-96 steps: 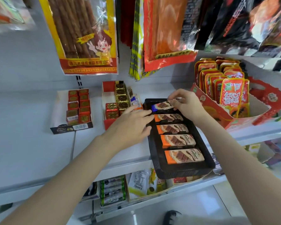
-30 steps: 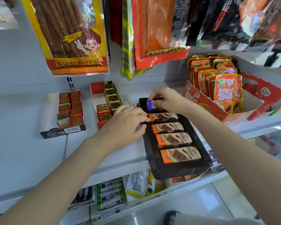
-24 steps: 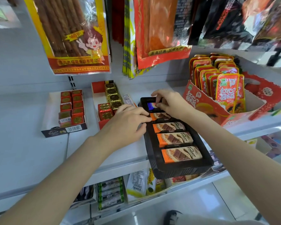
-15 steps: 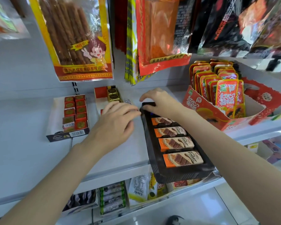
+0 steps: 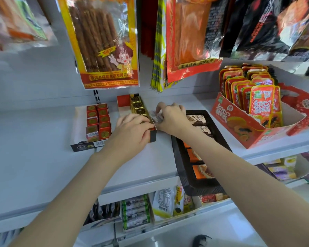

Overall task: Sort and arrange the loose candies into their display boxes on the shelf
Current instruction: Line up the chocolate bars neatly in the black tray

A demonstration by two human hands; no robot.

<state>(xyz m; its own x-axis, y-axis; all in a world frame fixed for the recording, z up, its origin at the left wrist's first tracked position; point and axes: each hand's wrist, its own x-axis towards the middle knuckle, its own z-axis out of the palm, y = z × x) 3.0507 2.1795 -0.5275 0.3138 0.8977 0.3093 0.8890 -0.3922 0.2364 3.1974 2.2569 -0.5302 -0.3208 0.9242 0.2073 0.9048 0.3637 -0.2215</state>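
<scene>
My left hand (image 5: 132,132) curls over the near end of the red display box (image 5: 122,102) of gold-wrapped candies (image 5: 137,106), gripping its front corner, while my right hand (image 5: 171,118), just at its 3 o'clock, pinches a small clear-wrapped candy (image 5: 154,115) against the box's right wall. The black tray (image 5: 203,188) of chocolate bars (image 5: 194,118) lies under my right forearm, overhanging the shelf (image 5: 34,148) edge at 6 o'clock. Bare shelf spreads toward 8 o'clock, below the white box of red candies (image 5: 98,120).
</scene>
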